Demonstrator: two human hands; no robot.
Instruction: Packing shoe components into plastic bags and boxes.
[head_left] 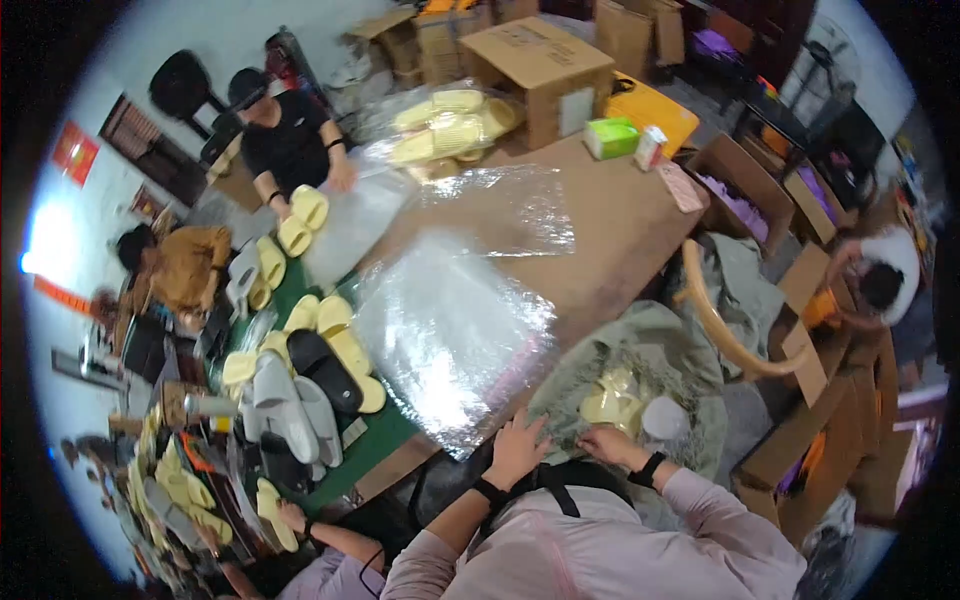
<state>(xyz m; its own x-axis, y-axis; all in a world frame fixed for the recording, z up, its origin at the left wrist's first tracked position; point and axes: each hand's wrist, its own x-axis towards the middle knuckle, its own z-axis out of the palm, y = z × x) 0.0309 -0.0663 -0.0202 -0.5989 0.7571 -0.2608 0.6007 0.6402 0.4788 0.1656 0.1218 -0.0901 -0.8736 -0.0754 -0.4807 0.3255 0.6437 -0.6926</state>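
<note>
My left hand (519, 446) is at the table's near edge with its fingers stretched out, beside the rim of a grey-green woven sack (690, 360). It holds nothing that I can see. My right hand (612, 446) reaches over the near side of the sack, fingers drawn together; whatever is between them is too small to make out. Inside the sack's opening lie pale yellow slippers (612, 402) in clear plastic and a white rounded thing (664, 418). A stack of clear plastic bags (440, 340) covers the table just beyond my left hand.
Grey slippers (285, 405), a black slipper (325, 370) and yellow ones crowd the table's left side. Opposite, a person (285, 135) handles yellow slippers (303, 220). A carton (540, 75) and green tissue pack (610, 138) stand far back. A curved wooden armrest (715, 320) borders the sack.
</note>
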